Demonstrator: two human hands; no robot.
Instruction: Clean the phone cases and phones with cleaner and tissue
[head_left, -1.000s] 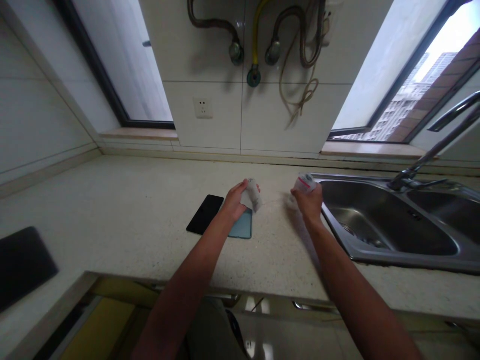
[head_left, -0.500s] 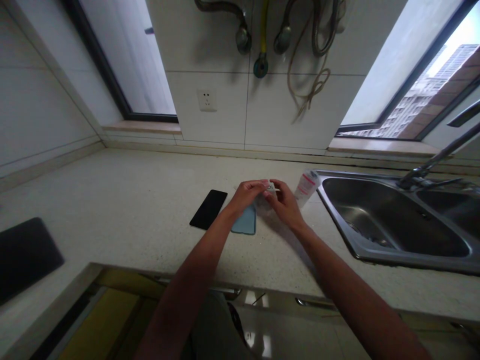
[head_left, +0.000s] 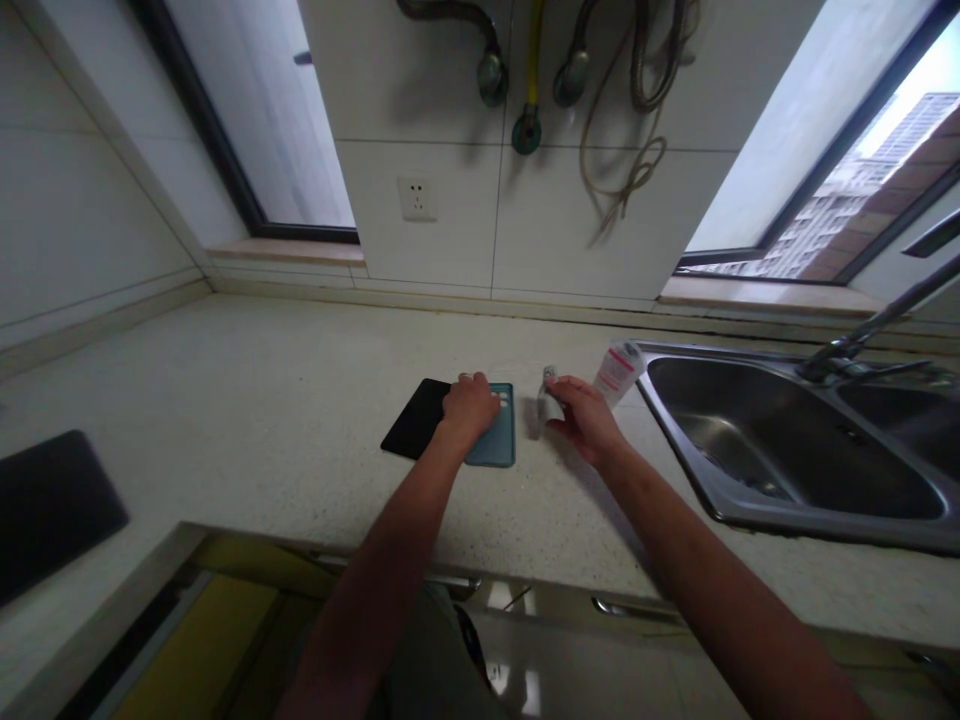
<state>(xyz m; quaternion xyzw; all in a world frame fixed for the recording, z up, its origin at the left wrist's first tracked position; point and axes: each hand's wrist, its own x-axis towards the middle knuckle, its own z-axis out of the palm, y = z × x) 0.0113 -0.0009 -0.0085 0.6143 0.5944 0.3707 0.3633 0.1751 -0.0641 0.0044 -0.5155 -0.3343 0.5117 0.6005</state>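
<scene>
I log, nearest first: left hand (head_left: 471, 408), fingers (head_left: 466, 392) curled down on a teal phone case (head_left: 502, 445), grip unclear, a black smartphone (head_left: 415, 418) just beside. Right hand (head_left: 589, 420), fingers (head_left: 561, 390) pinched closed on a crumpled white packet (head_left: 550, 402). Next, a red-labelled white bottle (head_left: 619, 372) lying on the speckled stone surface (head_left: 300, 420). Beyond, a steel sink (head_left: 780, 440) and faucet (head_left: 847, 345).

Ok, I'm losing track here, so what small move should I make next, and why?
Probably wipe the teal phone case with the white wipe in your right hand: your left hand holds the case flat, and the wipe is just beside it.
</scene>
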